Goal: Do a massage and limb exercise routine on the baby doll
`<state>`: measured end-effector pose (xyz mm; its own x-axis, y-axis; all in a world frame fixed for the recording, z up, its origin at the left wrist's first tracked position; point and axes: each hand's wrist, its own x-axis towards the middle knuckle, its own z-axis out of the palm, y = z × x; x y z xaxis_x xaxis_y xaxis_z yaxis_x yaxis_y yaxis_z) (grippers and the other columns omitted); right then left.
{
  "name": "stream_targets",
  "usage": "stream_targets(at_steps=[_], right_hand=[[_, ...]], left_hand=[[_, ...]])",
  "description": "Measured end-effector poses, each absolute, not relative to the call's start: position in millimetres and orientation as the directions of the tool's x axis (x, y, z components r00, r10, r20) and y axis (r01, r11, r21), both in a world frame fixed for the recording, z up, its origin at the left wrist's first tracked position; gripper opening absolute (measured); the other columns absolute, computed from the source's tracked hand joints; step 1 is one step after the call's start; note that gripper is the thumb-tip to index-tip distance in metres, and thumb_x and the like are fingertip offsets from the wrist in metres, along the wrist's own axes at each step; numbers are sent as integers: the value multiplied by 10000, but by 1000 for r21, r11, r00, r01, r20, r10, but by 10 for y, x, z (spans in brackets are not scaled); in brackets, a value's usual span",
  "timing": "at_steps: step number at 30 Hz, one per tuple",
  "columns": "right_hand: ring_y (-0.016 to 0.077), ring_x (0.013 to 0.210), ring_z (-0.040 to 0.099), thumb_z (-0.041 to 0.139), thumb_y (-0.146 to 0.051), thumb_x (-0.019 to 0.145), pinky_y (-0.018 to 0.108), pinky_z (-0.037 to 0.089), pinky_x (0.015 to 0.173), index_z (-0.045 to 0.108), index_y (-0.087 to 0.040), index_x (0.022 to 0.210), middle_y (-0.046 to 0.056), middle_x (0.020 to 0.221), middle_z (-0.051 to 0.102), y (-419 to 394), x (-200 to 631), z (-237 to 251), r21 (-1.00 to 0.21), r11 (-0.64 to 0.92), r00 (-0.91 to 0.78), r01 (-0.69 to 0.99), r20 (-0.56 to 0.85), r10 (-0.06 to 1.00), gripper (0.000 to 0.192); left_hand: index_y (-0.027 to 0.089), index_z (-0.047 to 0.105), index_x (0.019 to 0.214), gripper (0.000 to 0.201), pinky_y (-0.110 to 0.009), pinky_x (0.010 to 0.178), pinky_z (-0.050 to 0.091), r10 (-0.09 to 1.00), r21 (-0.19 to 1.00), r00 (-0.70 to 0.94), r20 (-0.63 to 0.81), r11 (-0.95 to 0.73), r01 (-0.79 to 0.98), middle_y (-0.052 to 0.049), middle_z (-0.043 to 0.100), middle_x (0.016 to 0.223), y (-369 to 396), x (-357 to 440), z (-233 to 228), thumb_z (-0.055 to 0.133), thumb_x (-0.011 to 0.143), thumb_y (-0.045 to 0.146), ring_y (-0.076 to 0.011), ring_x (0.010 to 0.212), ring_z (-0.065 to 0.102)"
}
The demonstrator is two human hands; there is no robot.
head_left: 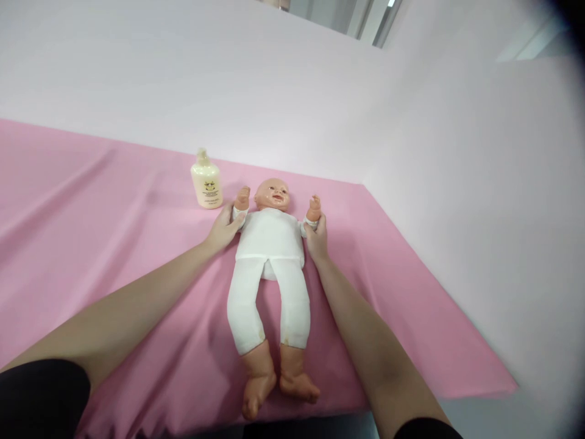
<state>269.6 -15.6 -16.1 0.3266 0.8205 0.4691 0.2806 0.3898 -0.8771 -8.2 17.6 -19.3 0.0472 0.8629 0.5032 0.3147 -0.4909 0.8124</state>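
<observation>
On the bench [91,201], which is covered by a wrinkled pink cloth [388,292], a baby doll [270,244] lies on its back in the head camera's view. Its head points to the far edge and its bare feet reach the near edge, slightly over it. It lies closer to the right edge than the left. The doll wears a white top and white leggings, and both of its short arms are raised beside its head.

The person's two bare forearms stretch forward from the bottom corners of the view, each ending in a dark sleeve at the near edge. The left hand [223,228] rests at the doll's sleeve, just below the raised arm on that side; its fingers are together and laid against the sleeve, with the thumb touching the cuff. The right hand [316,236] is at the doll's other arm, fingers curled around the wrist just below the small hand.

A cream bottle [206,181] with a pump top stands upright near the far edge, just beyond the left hand and beside the doll's head, not touching either.

A pale wall rises behind the far edge and along the right.
</observation>
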Motion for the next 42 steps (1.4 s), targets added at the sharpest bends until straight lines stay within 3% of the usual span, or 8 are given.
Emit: stream_targets(at_steps=[5, 15, 25, 42], right_hand=[[262, 1081, 637, 578, -332, 760, 449, 517, 996, 533, -224, 1210, 94, 1204, 681, -174, 2681, -127, -894, 364, 320, 260, 436, 841, 465], [249, 958, 647, 589, -333, 737, 430, 548, 905, 545, -217, 1117, 63, 1044, 680, -184, 2678, -108, -892, 373, 324, 256, 443, 836, 400], [246, 1020, 620, 596, -353, 745, 420, 507, 964, 540, -243, 1158, 56, 1135, 680, -209, 2672, -81, -907, 350, 307, 232, 410, 859, 430], [231, 949, 613, 595, -327, 773, 410, 516, 912, 539, -260, 1100, 32, 1030, 673, -160, 2682, -141, -907, 347, 295, 239, 408, 864, 339]], left_hand=[[165, 547, 1220, 473, -429, 942, 556, 866, 810, 62, 496, -487, 328, -119, 683, 1156, 169, -78, -176, 552, 924, 534, -279, 1065, 661], [165, 545, 1227, 491, -430, 963, 545, 865, 807, 66, 497, -489, 330, -124, 680, 1174, 171, -74, -180, 552, 916, 546, -281, 1084, 658], [151, 545, 1237, 527, -452, 1003, 517, 879, 826, 75, 471, -469, 312, -143, 668, 1227, 143, -64, -149, 568, 898, 555, -297, 1126, 643], [158, 549, 1253, 595, -456, 983, 518, 920, 883, 69, 387, -391, 261, -140, 675, 1248, 108, -45, -119, 606, 876, 616, -311, 1131, 643]])
